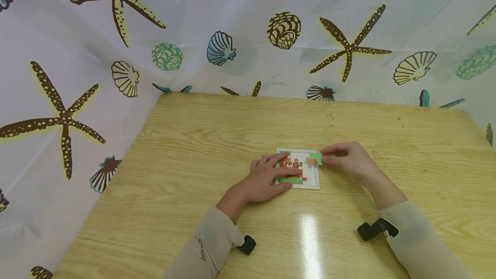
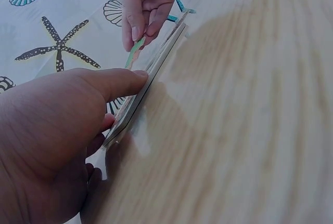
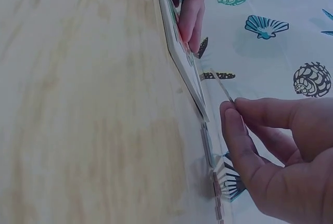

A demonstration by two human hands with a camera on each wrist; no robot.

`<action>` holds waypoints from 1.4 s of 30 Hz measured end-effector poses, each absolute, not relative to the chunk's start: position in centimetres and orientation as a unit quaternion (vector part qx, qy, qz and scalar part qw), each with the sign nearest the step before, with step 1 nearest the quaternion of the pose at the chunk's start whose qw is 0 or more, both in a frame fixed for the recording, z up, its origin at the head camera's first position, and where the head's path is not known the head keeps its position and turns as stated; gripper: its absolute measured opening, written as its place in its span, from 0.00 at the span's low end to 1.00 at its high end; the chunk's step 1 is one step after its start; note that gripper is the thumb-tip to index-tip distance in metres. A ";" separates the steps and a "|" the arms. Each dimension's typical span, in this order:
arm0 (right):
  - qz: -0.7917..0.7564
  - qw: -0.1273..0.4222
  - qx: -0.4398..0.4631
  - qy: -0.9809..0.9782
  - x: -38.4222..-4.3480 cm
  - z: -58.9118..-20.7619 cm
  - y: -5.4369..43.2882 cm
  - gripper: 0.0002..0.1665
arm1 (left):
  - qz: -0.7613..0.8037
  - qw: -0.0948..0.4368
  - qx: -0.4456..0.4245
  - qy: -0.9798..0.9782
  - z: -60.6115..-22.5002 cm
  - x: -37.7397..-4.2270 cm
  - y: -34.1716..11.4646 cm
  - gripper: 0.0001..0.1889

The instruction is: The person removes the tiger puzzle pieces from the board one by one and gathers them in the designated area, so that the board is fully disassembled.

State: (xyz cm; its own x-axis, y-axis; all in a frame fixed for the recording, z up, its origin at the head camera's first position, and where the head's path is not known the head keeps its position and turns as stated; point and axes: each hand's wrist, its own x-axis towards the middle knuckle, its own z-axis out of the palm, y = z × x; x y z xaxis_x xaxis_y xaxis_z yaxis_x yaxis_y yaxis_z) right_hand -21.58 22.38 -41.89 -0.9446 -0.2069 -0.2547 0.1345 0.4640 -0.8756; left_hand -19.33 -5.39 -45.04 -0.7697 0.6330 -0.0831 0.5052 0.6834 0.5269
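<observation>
A small jigsaw puzzle board (image 1: pixel 312 182) with a white frame lies on the table, with part of a tiger picture (image 1: pixel 288 165) fitted in its left side. My left hand (image 1: pixel 267 180) rests on the board's left part, fingers spread over the tiger. With thumb and fingertips, my right hand (image 1: pixel 350 160) pinches a green and orange puzzle piece (image 1: pixel 316 157) at the board's upper right corner. In the right wrist view that piece (image 3: pixel 222 86) is seen edge-on, tilted and raised above the board. My left fingers hide some of the picture.
The wood-grain table (image 1: pixel 193 141) surrounds the board. A white curtain (image 1: pixel 248 72) printed with shells and starfish hangs behind it and at the left. Thin upright-looking strips (image 3: pixel 207 145) show past the board's end in the right wrist view; what they are I cannot tell.
</observation>
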 end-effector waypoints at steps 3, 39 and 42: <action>-0.526 0.172 -0.015 0.833 -21.4 -42.0 22.6 0.21 | 0.244 0.129 0.314 0.908 -45.0 -19.3 -5.4 0.21; -0.550 0.196 -0.004 0.812 -20.9 -42.3 25.0 0.19 | 0.250 0.124 0.314 0.908 -45.2 -19.4 -5.4 0.21; -0.550 0.196 -0.003 0.812 -20.9 -42.4 25.1 0.18 | 0.250 0.124 0.314 0.908 -45.3 -19.4 -5.3 0.21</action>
State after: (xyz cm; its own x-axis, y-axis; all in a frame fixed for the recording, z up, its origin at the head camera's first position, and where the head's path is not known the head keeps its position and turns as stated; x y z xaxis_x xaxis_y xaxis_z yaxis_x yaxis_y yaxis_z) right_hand -20.88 25.10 -42.36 -0.9233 -0.2198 -0.3151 0.2114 0.3942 -0.8944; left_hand -19.43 -5.34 -45.25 -0.7725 0.6313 -0.0684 0.5074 0.6785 0.5312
